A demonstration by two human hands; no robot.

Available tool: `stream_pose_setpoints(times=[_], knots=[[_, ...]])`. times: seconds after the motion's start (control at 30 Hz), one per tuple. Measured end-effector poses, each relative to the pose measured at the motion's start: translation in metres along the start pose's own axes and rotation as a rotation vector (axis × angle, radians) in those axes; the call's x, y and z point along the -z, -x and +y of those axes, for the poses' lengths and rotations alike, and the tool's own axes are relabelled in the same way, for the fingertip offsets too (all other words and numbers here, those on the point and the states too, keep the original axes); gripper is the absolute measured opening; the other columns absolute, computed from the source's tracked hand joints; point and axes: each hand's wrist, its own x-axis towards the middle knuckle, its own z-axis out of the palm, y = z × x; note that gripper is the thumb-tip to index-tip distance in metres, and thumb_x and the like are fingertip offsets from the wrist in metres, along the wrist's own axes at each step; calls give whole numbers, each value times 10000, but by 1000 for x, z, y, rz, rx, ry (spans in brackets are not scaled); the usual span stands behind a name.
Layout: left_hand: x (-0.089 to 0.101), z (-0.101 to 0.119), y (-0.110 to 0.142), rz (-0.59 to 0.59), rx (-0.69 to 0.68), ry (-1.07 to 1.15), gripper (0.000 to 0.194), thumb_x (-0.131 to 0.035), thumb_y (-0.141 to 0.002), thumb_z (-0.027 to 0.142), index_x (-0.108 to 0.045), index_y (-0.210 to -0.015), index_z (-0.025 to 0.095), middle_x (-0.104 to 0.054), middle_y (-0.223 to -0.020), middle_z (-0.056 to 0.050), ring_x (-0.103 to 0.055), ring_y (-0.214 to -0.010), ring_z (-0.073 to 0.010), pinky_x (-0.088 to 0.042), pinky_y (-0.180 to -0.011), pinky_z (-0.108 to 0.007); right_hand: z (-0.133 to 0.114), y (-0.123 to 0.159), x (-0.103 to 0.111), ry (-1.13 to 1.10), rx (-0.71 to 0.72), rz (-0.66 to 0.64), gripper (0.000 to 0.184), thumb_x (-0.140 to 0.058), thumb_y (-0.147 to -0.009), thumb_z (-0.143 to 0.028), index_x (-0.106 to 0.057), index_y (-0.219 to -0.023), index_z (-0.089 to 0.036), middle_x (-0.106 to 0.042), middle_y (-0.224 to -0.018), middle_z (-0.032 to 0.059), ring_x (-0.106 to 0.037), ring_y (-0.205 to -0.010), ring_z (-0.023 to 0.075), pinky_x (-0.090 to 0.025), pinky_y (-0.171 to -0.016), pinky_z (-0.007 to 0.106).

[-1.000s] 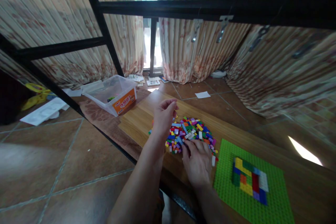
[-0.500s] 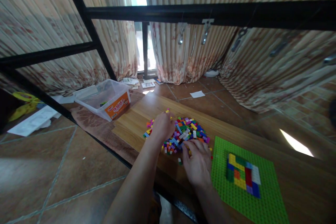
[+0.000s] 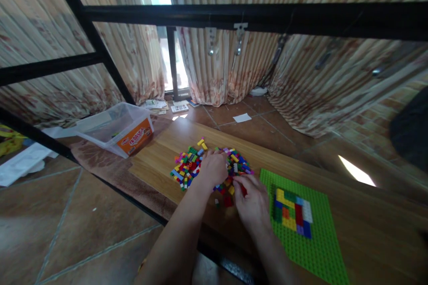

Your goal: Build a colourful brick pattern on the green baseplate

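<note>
A heap of small, mixed-colour toy building bricks [image 3: 189, 160] lies on the wooden tabletop. My left hand [image 3: 214, 168] reaches into the middle of it, knuckles up, its fingertips hidden among the bricks. At the heap's near right edge, my right hand [image 3: 252, 199] has thumb and fingers curled round a red toy brick [image 3: 244, 190], partly covered by the fingers. Beside that hand lies a green studded baseplate [image 3: 321, 218]. A flat rectangle of joined bricks [image 3: 292, 211] in yellow, green, red, blue and white sits on the plate.
Left of the heap stands a clear plastic bin [image 3: 115, 127] with an orange label, on a brown cloth [image 3: 147, 182]. Black metal bars [image 3: 234, 15] cross above the far side. Papers [image 3: 242, 117] lie on the tiled floor beyond, below striped curtains [image 3: 214, 71].
My left hand has moved from the heap's far left part toward its middle, uncovering bricks on the left. Red bricks now show beside my right hand. The view has shifted slightly right.
</note>
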Motion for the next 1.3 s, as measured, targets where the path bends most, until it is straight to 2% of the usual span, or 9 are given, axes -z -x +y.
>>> stream_pose_setpoints(times=[0.23, 0.47, 0.63, 0.77, 0.93, 1.03, 1.13, 1.23, 1.3], knots=[[6, -8, 2, -10, 0, 25, 465, -492, -682, 43, -683, -1077, 195, -694, -1055, -101, -594, -1059, -258, -457, -935, -356, 5, -2, 11, -19, -26, 1, 233, -470, -905, -265, -696, -895, -208, -689, -894, 69, -611, -843, 206, -468, -800, 356], [12, -3, 5, -21, 3, -21, 362, -509, -692, 52, -699, -959, 203, -705, -977, -100, -597, -1025, -272, -459, -915, -380, 6, -2, 15, -23, -45, -12, 219, -474, -905, -251, -688, -897, -207, -691, -915, 64, -616, -849, 202, -471, -790, 355], [13, -3, 4, -24, -12, -27, 369, -514, -697, 67, -696, -987, 202, -698, -1018, -101, -592, -1031, -278, -463, -906, -383, 9, -2, 16, -24, -49, -9, 212, -488, -906, -270, -689, -879, -206, -692, -933, 63, -623, -846, 204, -481, -791, 360], [14, -7, 2, -19, -58, -9, 333, -520, -694, 58, -703, -940, 187, -711, -928, -81, -630, -947, -236, -463, -895, -330, 11, -2, 16, -40, -50, -2, 215, -489, -904, -272, -690, -871, -202, -692, -924, 68, -626, -839, 205, -487, -785, 358], [12, -13, 1, 48, -84, 67, 289, -554, -723, 84, -718, -927, 205, -712, -977, -59, -626, -976, -222, -457, -924, -326, 11, -3, 15, -60, -53, -10, 225, -481, -906, -275, -691, -878, -201, -691, -911, 70, -626, -845, 210, -485, -793, 370], [10, -16, -1, 113, -100, 222, 271, -587, -737, 101, -730, -941, 210, -712, -984, -60, -624, -975, -223, -455, -945, -349, 10, -3, 15, -92, -72, -4, 232, -483, -903, -291, -694, -873, -202, -691, -908, 73, -630, -848, 216, -480, -798, 381], [12, -18, -1, 140, -86, 598, 240, -616, -743, 104, -731, -944, 168, -719, -983, -71, -638, -948, -209, -483, -899, -325, 7, -4, 16, -192, -145, 4, 236, -508, -894, -347, -697, -906, -207, -692, -928, 75, -634, -873, 223, -480, -812, 387], [18, -17, 3, 41, -92, 1014, 246, -643, -769, 171, -712, -1001, 122, -722, -967, -80, -650, -869, -183, -509, -799, -284, 2, -6, 16, -441, -338, 11, 302, -546, -874, -439, -680, -1019, -210, -692, -977, 74, -642, -884, 214, -501, -789, 357], [23, -14, 7, -56, -104, 1186, 278, -667, -764, 208, -702, -1021, 108, -721, -947, -78, -648, -820, -164, -506, -766, -267, -3, -8, 16, -652, -493, -7, 385, -560, -856, -497, -649, -1098, -211, -694, -943, 62, -645, -823, 197, -515, -702, 320]])
